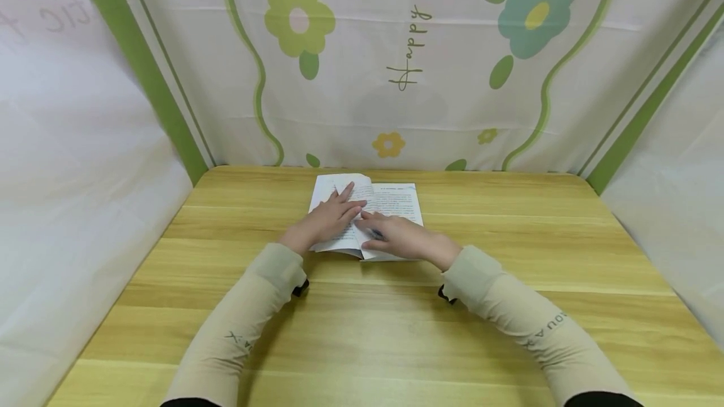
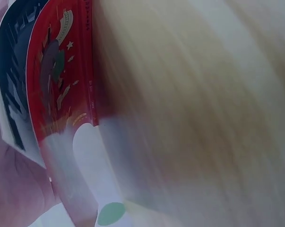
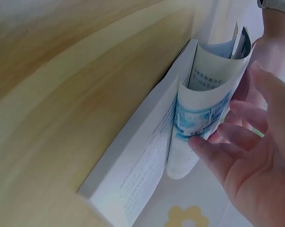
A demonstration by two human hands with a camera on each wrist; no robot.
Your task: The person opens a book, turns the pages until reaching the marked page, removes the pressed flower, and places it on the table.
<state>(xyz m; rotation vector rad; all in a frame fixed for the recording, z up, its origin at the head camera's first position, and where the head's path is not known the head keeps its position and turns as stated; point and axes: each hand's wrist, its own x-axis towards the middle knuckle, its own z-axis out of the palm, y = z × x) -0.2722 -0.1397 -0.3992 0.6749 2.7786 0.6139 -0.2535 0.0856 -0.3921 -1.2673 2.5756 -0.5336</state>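
A book (image 1: 396, 201) with printed text lies open on the wooden table. In the head view, my left hand (image 1: 330, 215) rests on its left page with the fingers spread. My right hand (image 1: 401, 237) is over the right page close to the middle fold, its fingers extended. From the right wrist, a curled page (image 3: 201, 113) with a blue picture bends upward, and the fingers of my right hand (image 3: 255, 156) touch it; my left hand is partly hidden behind. The left wrist view shows the book's red cover (image 2: 62, 61), with part of my left hand (image 2: 19, 189) beside it.
The wooden table (image 1: 367, 331) spreads around the book on all sides. Behind it hangs a white cloth (image 1: 362, 99) with flowers and lettering, and more pale cloth walls (image 1: 96, 174) stand at both sides.
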